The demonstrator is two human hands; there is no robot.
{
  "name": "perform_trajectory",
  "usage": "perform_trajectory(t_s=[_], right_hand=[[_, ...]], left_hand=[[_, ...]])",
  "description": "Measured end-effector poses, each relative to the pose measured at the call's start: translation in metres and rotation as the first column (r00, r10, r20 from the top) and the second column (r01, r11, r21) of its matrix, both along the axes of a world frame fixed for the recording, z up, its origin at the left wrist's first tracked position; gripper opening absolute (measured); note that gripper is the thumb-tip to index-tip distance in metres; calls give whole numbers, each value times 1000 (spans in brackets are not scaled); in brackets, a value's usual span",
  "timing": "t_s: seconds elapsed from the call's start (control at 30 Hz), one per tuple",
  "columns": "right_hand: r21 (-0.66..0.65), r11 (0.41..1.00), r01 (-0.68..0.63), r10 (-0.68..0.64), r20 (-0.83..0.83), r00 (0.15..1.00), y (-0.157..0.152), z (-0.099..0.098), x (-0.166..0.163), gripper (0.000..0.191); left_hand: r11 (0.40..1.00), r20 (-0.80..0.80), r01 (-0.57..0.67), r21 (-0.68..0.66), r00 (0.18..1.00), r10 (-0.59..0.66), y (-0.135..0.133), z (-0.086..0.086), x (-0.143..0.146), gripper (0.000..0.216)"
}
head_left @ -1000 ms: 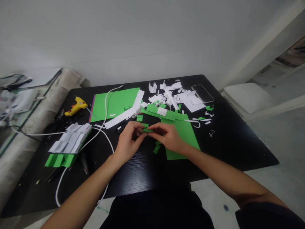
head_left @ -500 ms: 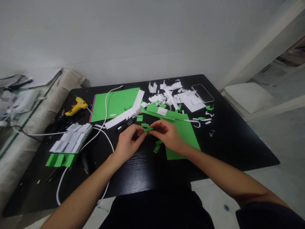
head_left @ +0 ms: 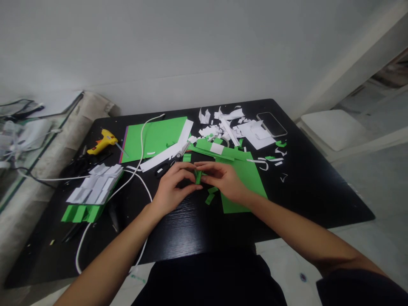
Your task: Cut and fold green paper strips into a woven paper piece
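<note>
Both hands meet over the middle of the black table [head_left: 302, 187]. My left hand [head_left: 172, 189] and my right hand [head_left: 225, 180] pinch a small green paper strip [head_left: 198, 176] between their fingertips; the strip stands nearly upright and looks folded. Just under my right hand lies a green paper sheet [head_left: 247, 178], with small green offcuts [head_left: 209, 198] beside it. Black-handled scissors [head_left: 167, 166] lie just beyond my left hand.
A large green sheet [head_left: 153, 138] and white strips lie at the back. White paper scraps [head_left: 229, 125] and a phone [head_left: 271, 123] sit back right. A yellow glue gun [head_left: 102, 141], a white cable [head_left: 140, 148] and a folded white-and-green paper piece [head_left: 92, 193] are on the left.
The green strip has turned from lying nearly level between my fingertips to standing almost upright, and both hands have closed in around it slightly.
</note>
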State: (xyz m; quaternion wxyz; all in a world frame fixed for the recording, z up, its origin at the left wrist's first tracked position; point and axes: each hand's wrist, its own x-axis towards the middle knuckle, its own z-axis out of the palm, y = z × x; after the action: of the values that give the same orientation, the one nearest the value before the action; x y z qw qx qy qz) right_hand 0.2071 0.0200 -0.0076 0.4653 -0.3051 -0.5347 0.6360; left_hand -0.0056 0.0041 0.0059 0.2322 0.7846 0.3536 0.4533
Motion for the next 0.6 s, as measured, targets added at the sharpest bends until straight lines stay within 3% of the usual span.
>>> perform_trajectory(t_s=[0.23,0.37,0.6], right_hand=[[-68,997,-34,34,-4,999,-1,-1,-1,28],[-151,988,3,-9,-38,999,-3,-1,-1,45],[-272,962,4,-17,-47,999,-3,-4,-3,38]], left_hand=[[1000,-24,-6,-24,1000,6,-5,-4,1,14],[998,-13,-38,-45,999,38,-7,-2,2,14],[996,7,-79,-30,997,79,-8,-1,2,11]])
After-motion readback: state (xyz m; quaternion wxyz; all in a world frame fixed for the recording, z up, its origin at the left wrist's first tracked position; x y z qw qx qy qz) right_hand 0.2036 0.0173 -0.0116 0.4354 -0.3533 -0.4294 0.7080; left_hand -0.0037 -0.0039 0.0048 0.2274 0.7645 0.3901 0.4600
